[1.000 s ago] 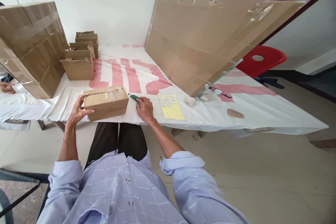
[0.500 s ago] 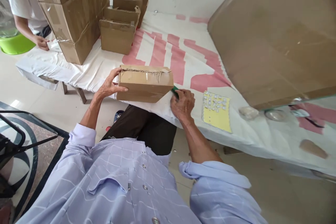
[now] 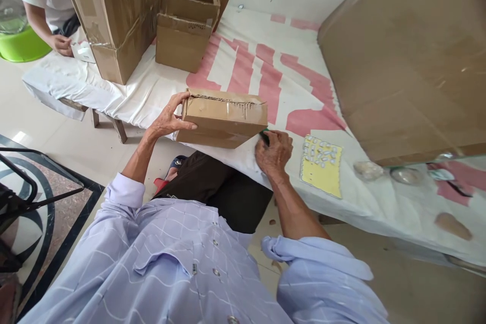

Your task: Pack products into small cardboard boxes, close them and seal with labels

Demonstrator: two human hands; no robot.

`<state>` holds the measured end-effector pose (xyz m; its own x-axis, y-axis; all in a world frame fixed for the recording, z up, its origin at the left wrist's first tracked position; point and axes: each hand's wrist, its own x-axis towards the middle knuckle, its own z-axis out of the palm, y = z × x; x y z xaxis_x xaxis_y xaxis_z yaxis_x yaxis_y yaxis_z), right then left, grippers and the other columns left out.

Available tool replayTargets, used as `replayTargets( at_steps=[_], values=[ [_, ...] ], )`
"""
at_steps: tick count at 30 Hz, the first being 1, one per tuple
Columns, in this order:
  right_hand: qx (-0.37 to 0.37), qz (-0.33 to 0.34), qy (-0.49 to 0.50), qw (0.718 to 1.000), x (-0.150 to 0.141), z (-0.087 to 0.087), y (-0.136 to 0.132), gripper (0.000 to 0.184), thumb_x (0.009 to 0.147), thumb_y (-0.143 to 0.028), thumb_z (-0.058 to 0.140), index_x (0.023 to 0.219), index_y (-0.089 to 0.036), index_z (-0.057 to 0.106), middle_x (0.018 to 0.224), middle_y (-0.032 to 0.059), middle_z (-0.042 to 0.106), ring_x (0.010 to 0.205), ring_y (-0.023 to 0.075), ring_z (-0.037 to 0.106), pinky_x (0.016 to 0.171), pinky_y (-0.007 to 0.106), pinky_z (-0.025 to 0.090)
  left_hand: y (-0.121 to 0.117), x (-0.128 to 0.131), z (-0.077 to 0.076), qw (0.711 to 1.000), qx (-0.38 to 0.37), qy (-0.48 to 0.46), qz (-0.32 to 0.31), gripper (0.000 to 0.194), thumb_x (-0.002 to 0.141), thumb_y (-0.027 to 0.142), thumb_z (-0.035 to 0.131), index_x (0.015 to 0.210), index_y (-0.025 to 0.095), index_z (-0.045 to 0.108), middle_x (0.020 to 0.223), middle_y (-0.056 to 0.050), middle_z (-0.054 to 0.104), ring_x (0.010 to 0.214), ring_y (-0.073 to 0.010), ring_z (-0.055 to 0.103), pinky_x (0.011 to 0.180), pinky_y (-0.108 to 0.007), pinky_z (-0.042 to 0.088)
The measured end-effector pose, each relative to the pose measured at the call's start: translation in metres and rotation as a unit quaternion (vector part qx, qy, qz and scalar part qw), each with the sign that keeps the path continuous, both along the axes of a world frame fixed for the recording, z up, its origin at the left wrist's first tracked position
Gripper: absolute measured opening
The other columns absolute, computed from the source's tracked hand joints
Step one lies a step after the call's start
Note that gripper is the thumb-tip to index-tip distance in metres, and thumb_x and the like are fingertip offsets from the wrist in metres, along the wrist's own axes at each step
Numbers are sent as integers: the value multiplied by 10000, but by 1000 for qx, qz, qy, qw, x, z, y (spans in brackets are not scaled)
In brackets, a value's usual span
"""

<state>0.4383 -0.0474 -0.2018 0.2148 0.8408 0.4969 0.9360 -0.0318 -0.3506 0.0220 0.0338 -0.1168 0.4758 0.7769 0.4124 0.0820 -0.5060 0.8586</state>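
Note:
A closed cardboard box (image 3: 224,124) rests at the near edge of the cloth-covered table, a rough torn seam running along its upper face. My left hand (image 3: 170,119) grips its left end, thumb on the near side and fingers at the upper corner. At the box's right end is my right hand (image 3: 274,152), closed round a slim green-and-black tool (image 3: 265,136). Most of that tool is hidden by the fingers and the box, so its kind cannot be made out. A yellow card (image 3: 321,179) bearing several small pale pieces lies right of this hand.
Tall stacked cartons (image 3: 117,20) and a row of open boxes (image 3: 182,43) stand at the back left. Behind the stack, a co-worker's hand (image 3: 63,44) holds something white. A large brown panel (image 3: 410,71) leans at the right, with clear round items (image 3: 368,170) beneath it.
The whole scene has shifted slightly rightward as the view turned. Both hands keep their hold, and the green part of the tool shows less beside the box.

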Motion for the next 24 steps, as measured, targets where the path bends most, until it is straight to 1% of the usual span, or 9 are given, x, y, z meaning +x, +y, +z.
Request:
replayTargets(
  at_steps=[4, 9, 14, 21, 24],
  values=[
    [5, -6, -5, 1000, 2, -3, 0, 423, 881, -209, 576, 1244, -167, 788, 1308, 219, 710, 1235, 386, 596, 1078, 593, 503, 1, 1, -1, 1000, 11, 3, -8, 1148, 721, 805, 951, 1675, 385, 471, 1680, -183, 411, 1586, -524, 408, 1075, -630, 588],
    [-3, -14, -27, 1000, 7, -5, 0, 417, 889, -209, 577, 1250, -188, 786, 1302, 212, 709, 1229, 384, 604, 1048, 575, 506, -1, 2, 1, 1000, 25, 6, -14, 1136, 759, 812, 922, 1699, 375, 456, 1700, -187, 400, 1604, -541, 385, 1105, -667, 560],
    [-3, -2, -26, 1000, 8, -4, -1, 413, 893, -221, 569, 1246, -179, 780, 1282, 216, 701, 1222, 387, 595, 1047, 589, 500, -4, 3, 2, 1000, 18, 3, -8, 1145, 761, 800, 928, 1700, 338, 463, 1699, -200, 401, 1589, -542, 395, 1122, -665, 550],
    [7, 6, -13, 1000, 4, -5, 0, 417, 890, -232, 575, 1244, -170, 787, 1276, 210, 713, 1209, 386, 600, 1055, 583, 497, 1, 2, 0, 1000, 1, -2, -9, 1134, 735, 769, 963, 1678, 372, 475, 1692, -186, 396, 1584, -508, 402, 1066, -626, 601],
    [12, 10, -8, 1000, 2, -5, 1, 413, 879, -228, 581, 1230, -168, 790, 1274, 213, 714, 1203, 387, 603, 1048, 582, 502, 4, 1, 1, 1000, -1, 1, -6, 1129, 725, 744, 977, 1670, 366, 489, 1681, -190, 409, 1573, -501, 423, 1064, -615, 610]
  ],
)
